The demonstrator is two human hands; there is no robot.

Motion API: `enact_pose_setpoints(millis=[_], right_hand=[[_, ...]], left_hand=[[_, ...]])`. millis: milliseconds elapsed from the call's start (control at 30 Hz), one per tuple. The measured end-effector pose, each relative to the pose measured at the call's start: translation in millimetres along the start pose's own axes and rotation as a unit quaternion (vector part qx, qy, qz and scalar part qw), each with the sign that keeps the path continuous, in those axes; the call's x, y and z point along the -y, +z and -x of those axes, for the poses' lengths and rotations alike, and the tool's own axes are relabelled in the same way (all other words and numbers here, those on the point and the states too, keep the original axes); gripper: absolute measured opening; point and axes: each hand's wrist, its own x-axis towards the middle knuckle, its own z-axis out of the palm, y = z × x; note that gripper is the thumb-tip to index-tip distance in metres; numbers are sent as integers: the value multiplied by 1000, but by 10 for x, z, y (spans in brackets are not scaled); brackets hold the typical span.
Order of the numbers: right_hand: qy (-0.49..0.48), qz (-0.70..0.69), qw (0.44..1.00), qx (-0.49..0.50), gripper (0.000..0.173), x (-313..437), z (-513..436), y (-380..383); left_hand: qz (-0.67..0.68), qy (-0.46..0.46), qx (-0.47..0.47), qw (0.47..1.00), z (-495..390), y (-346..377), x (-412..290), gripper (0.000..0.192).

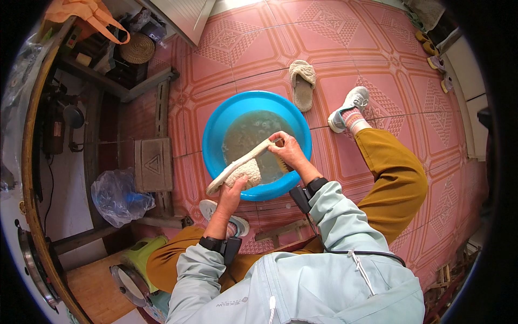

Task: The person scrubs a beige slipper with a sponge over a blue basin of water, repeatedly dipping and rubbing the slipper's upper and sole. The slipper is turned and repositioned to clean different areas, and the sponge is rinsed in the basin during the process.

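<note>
A cream slipper with a fluffy strap (243, 172) is held tilted on its edge over a blue plastic basin (216, 117). My left hand (230, 196) grips it at the strap, near its lower end. The fingers of my right hand (287, 150) pinch its upper end, at the basin's right side. Cloudy, sudsy water (251, 129) lies in the basin. A brush with pale bristles (282, 164) shows partly beneath my right hand; whether that hand also holds it, I cannot tell. The matching slipper (302, 87) lies on the tiled floor beyond the basin, to the right.
A wooden frame with a square pad (153, 164) stands left of the basin, beside a clear plastic bag (121, 196). My shoe (350, 107) rests on the pink tiles at right. A light green object (141, 257) and a lidded pot (129, 283) are at lower left.
</note>
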Motion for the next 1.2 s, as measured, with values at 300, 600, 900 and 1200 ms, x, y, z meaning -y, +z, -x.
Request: enact_pose_setpoints(millis=[300, 600, 900, 1200], right_hand=[[-100, 108, 986, -82, 21, 76, 63, 32], [-88, 95, 990, -54, 19, 216, 95, -32], [-98, 100, 988, -61, 18, 231, 108, -31], [-106, 90, 989, -58, 18, 218, 99, -43]], left_hand=[[22, -10, -1, 1000, -4, -19, 16, 35], [31, -27, 5, 999, 10, -11, -43, 37], [40, -31, 3, 999, 16, 5, -73, 35], [27, -28, 6, 999, 9, -25, -27, 35]])
